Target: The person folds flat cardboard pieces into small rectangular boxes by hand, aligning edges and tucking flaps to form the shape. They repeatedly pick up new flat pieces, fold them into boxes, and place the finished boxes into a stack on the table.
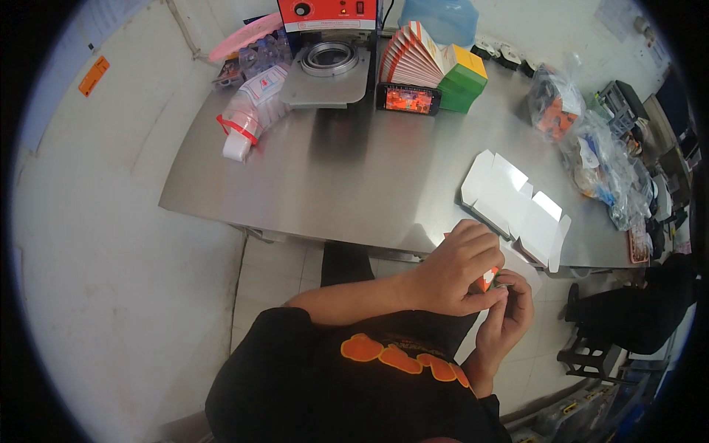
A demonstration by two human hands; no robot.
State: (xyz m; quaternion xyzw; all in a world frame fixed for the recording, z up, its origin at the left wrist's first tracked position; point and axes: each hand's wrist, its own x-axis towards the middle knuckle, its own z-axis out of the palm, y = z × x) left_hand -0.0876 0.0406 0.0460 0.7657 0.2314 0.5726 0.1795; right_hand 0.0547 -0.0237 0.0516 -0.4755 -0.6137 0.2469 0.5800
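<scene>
Silver tabletop [295,181] beside a white wall [111,221] holds white card [493,188] near its front edge, where the left hand [459,267] curls around a small orange thing [484,281] and the right hand [513,310], nearly closed, pinches at its end.

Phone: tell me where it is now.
The phone stands at the head view's upper middle, in front of the fanned card stack, right of the red machine.

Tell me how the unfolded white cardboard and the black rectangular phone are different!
The unfolded white cardboard looks bigger; the black rectangular phone looks smaller. The cardboard lies spread out with flaps, while the phone stands on its long side. The cardboard looks plain white; the phone's screen glows orange. Both are on the shiny grey metal table.
</scene>
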